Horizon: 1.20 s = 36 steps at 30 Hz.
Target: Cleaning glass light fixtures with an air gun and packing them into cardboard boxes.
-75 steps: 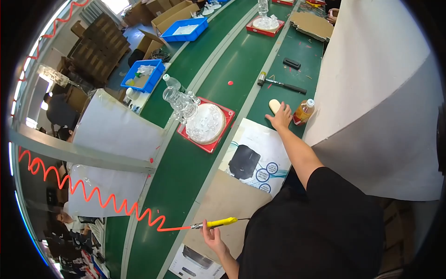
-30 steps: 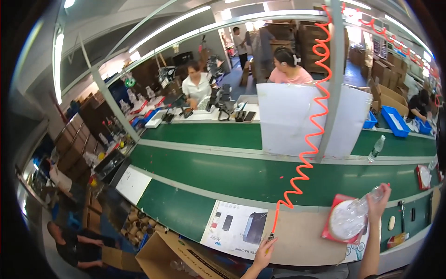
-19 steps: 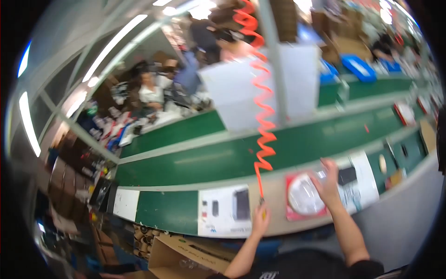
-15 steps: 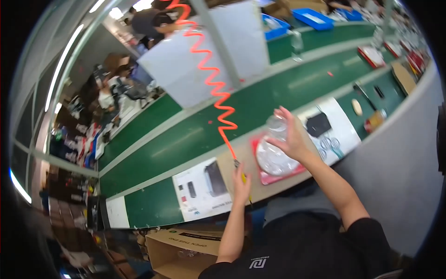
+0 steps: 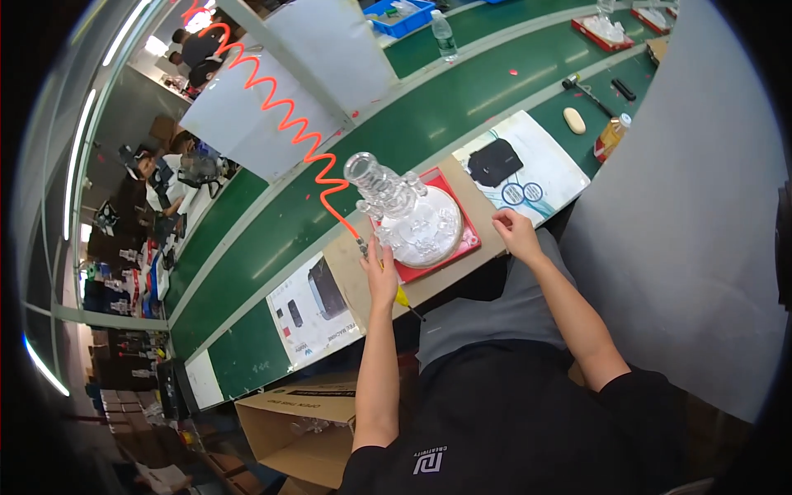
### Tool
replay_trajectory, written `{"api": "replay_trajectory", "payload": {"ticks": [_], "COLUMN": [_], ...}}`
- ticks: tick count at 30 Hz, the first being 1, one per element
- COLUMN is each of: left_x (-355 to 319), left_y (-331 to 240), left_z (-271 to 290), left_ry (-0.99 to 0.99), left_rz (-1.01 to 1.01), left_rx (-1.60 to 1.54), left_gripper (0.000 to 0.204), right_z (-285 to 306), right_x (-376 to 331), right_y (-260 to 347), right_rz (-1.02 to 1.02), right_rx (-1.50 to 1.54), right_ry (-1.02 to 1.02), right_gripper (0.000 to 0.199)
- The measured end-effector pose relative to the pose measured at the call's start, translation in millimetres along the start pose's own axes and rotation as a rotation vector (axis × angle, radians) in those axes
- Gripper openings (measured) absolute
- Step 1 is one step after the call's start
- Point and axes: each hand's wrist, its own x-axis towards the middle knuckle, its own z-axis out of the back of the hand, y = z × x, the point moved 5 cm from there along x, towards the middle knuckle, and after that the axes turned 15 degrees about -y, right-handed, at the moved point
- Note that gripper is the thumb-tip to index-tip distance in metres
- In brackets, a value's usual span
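Head view, and starting at lower left: an open cardboard box (image 5: 293,441) gaped there, with a printed white sheet (image 5: 299,326) on the bench above it. Down from upper left came the red coiled hose (image 5: 289,124), right into the left hand (image 5: 381,276), which was wrapped around a yellow air gun (image 5: 402,295), thin nozzle aimed lower right. Just beside it, mid-frame, stood the star: a clear tiered vessel (image 5: 369,175) on a white disc (image 5: 447,216) in a red tray (image 5: 471,240). Next, the right hand (image 5: 518,235), fingers loosely curled, apart from the tray; whether they pinched anything small, I couldn't tell. Farther upper right lay a cream oval block (image 5: 574,121), then an amber drink bottle (image 5: 609,140). The step, I judged, was positioning around the vessel, tool at the ready; the next move called for steady support and a nozzle clear of its sides.
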Motion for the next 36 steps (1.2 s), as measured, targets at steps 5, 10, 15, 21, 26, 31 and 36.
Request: {"api": "replay_trajectory", "payload": {"ticks": [5,10,15,21,26,31,36], "left_x": [-1,6,8,6,5,3,4], "left_y": [-42,-33,-38,-35,-36,-36,-33], "left_z": [-22,-28,-33,-30,-28,-31,-30], "left_ry": [0.113,0.057,0.071,0.034,0.059,0.081,0.085], "left_rz": [0.043,-0.176,-0.105,-0.134,-0.140,-0.043,-0.077], "left_rx": [0.045,0.258,0.242,0.283,0.236,0.216,0.217], "left_gripper": [0.063,0.061,0.060,0.059,0.059,0.058,0.058], "right_z": [9,-36,-66,-66,-53,-44,-21], "right_x": [-28,-26,-25,-20,-26,-29,-32], "right_y": [-15,21,7,0,6,8,0], "right_rz": [0.004,0.521,0.660,0.453,0.528,0.488,0.459], "right_rx": [-0.141,-0.399,-0.584,-0.302,-0.192,-0.126,-0.110], "right_ry": [0.084,0.254,0.461,0.444,0.340,0.261,0.129], "right_gripper": [0.020,0.029,0.020,0.012,0.010,0.008,0.011]}}
